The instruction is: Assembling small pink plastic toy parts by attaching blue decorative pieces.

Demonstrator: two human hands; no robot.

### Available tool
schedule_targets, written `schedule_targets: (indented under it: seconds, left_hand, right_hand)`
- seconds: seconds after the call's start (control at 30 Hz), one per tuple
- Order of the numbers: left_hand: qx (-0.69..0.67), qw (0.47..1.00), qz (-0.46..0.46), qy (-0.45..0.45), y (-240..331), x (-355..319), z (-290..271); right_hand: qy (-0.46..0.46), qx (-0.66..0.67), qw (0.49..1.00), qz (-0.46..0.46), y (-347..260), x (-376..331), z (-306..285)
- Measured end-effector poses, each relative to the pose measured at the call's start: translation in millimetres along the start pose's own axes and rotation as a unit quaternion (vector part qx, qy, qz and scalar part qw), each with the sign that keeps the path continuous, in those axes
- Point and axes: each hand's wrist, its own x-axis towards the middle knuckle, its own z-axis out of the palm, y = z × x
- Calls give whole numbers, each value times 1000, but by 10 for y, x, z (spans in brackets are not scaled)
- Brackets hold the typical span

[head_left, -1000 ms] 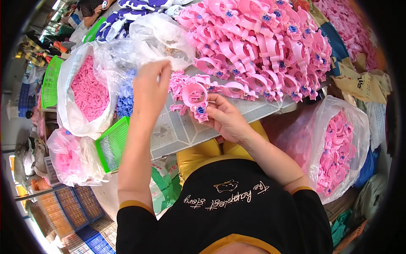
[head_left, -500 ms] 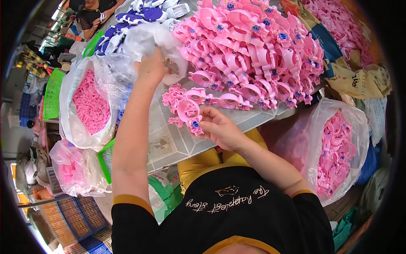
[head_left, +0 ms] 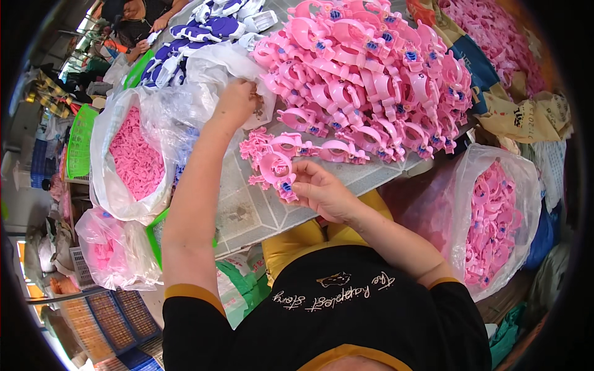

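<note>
My right hand [head_left: 322,190] pinches a pink plastic ring-shaped part [head_left: 275,168] by its lower end, beside a small blue piece. The part is held over the near edge of the table. My left hand [head_left: 236,104] is at the mouth of a clear plastic bag [head_left: 216,62]; small brownish bits show by its fingertips. Its fingers are mostly hidden, so whether it grips anything is unclear. A small cluster of pink pieces [head_left: 253,145] lies just left of the held part. Beyond my right hand rises a large heap of similar pink parts [head_left: 365,68].
Purple-and-white parts [head_left: 216,28] lie at the back left. A bag of small pink pieces [head_left: 136,154] stands left of the grey table [head_left: 238,213]. To the right is an open bag of pink parts [head_left: 492,229]. Another person [head_left: 139,18] sits at the far left.
My left hand has drawn back out of the bag somewhat, slightly right and nearer, and the bag has slumped. My right hand stays nearly still with the pink part.
</note>
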Motion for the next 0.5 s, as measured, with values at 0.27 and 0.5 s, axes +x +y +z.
schedule_targets:
  seconds: [0.27, 0.5]
  left_hand:
    - [-18, 999, -26, -30, 175, 58, -17]
    - [13, 964, -120, -238, 233, 85, -306]
  right_hand:
    - [-4, -10, 1000, 1, 16, -6, 15]
    - [7, -8, 1000, 2, 0, -13, -44]
